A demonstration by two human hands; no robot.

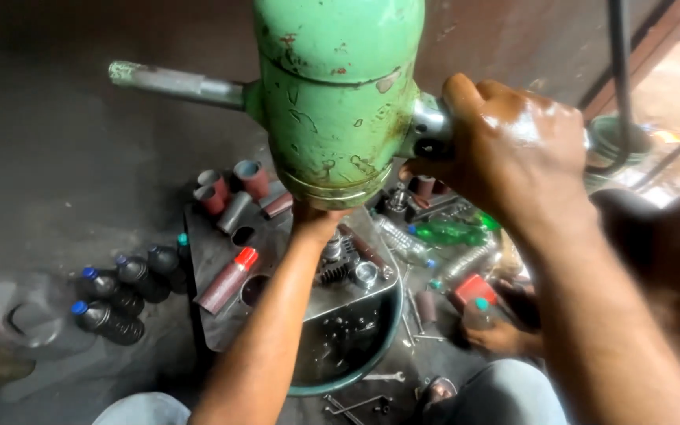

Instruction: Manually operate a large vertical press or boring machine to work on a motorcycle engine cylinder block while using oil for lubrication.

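Oily floor; basin (pixel 391 330) holds engine parts (pixel 340 264) under green machine (pixel 336 102).

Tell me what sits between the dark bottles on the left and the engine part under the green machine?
In the head view, a brown cylinder with a red cap lies on the grey plate, between the dark bottles and the engine part.

Bare dark floor (pixel 57 181) lies open toward nine o'clock. The green machine head (pixel 336 94) blocks twelve; bottles (pixel 112 307) crowd eight, scattered tools (pixel 426 315) and a green bottle (pixel 450 231) fill four.
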